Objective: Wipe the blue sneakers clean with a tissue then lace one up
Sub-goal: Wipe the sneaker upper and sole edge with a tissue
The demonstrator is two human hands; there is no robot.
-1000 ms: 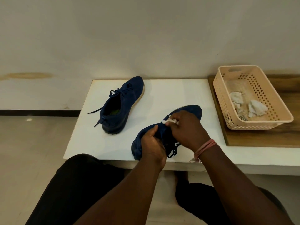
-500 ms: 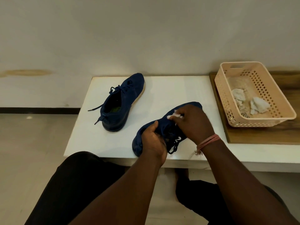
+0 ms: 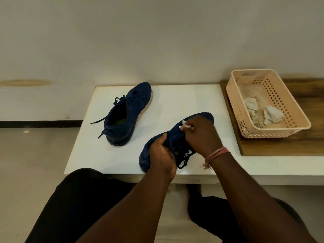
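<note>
Far sneaker [image 3: 126,115] sits on the white surface [image 3: 175,102] at left, upright, toe pointing away, laces loose, untouched. Near sneaker [image 3: 177,137] lies at the front edge, tilted. Left hand [image 3: 162,155] grip: fingers curled round its heel end. Right hand [image 3: 201,134] grip: pinching a white tissue [image 3: 185,126] against the upper near the toe. Right of that, a peach basket [image 3: 245,127] on a wooden board [image 3: 298,148] holds crumpled tissues [image 3: 263,111].
</note>
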